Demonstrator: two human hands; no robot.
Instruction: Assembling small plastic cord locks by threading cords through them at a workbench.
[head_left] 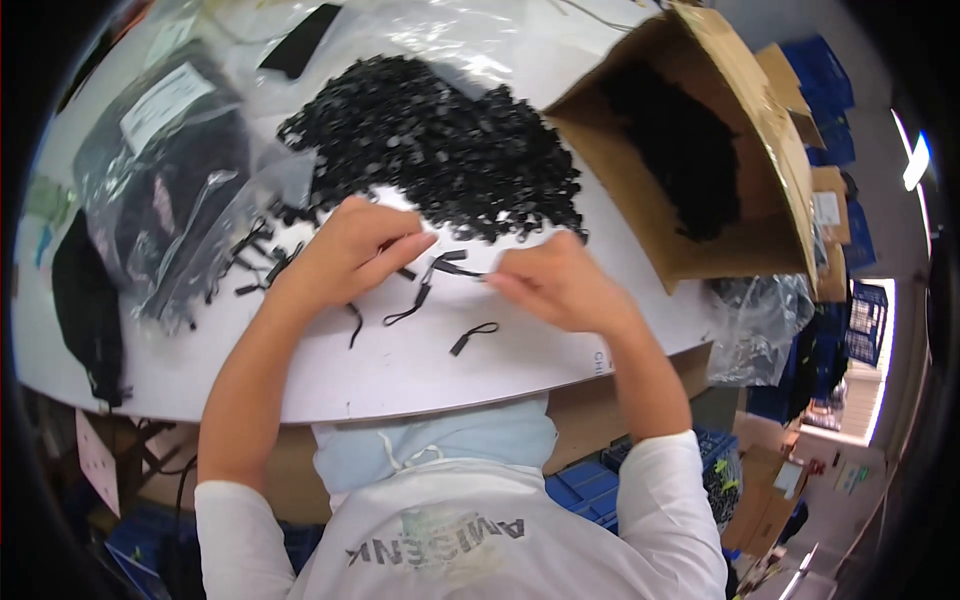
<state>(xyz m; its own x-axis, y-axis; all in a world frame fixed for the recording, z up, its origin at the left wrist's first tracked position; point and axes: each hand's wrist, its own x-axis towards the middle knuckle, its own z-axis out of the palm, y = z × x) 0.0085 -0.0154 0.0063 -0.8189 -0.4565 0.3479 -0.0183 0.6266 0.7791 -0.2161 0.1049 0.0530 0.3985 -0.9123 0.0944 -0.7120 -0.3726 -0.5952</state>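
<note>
My right hand (560, 283) pinches the end of a black cord zipper pull (462, 270) with thumb and fingertips, just above the white table. To its left, my left hand (362, 250) is closed, fingers curled and thumb pressed in, at the near edge of a big pile of small black plastic pieces (440, 140). Whatever its fingers hold is hidden. Between and below the hands lie loose looped zipper pulls (421, 297), one of them alone nearer me (472, 338). Several more pulls (262, 255) are scattered left of my left wrist.
An open cardboard box (640, 230) with black material inside lies tilted at the right. A clear plastic bag (165, 160) of dark items stands at the left, beside a black cloth piece (85, 300). Crumpled clear plastic (760, 325) hangs off the right table edge (660, 357).
</note>
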